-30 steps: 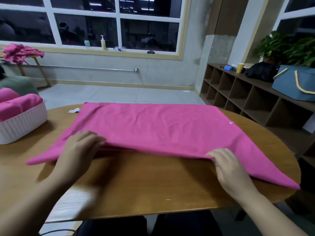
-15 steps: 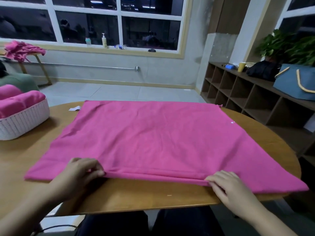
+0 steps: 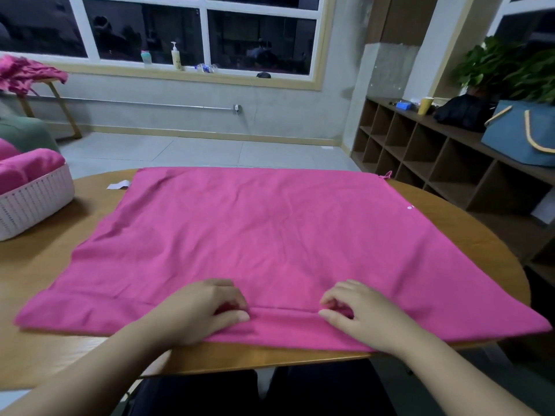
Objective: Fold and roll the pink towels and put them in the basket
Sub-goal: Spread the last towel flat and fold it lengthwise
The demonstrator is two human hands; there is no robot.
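Now both hands have slid inward along the table's (image 3: 45, 265) near edge, left hand (image 3: 207, 313) and right hand (image 3: 357, 316) pinching the spread pink towel's (image 3: 270, 235) narrow fold, so rolling seems underway.

- Left hand (image 3: 204, 313) and right hand (image 3: 363, 315) are bare, with no rings or watch showing
- Forearms bare, no sleeves in view
- Legs in dark clothing, perhaps trousers; dim light hides detail

Matt pink cloth towel (image 3: 270, 235), lightly creased, on smooth semi-gloss wooden table (image 3: 45, 265); white woven basket (image 3: 33, 202).
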